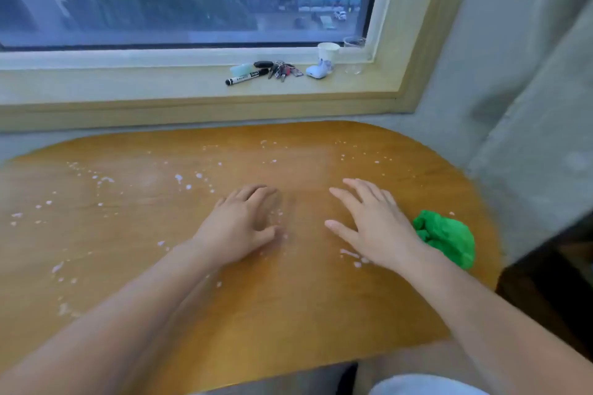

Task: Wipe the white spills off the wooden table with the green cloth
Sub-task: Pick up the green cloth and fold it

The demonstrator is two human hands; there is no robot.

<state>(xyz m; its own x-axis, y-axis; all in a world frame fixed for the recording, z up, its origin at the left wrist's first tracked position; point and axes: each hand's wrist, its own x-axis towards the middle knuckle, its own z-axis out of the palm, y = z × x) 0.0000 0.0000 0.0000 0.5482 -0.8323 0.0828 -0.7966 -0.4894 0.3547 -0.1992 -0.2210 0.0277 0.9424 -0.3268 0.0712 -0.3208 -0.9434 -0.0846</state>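
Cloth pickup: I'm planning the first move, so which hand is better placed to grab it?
Right. The right hand lies open just beside the cloth at the table's right edge; the left hand is farther away.

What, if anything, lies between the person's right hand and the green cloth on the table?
Nothing visible does. The right hand rests open on the wooden table, and the crumpled green cloth lies just beside it to the right, near the table's edge, with only bare wood between them.
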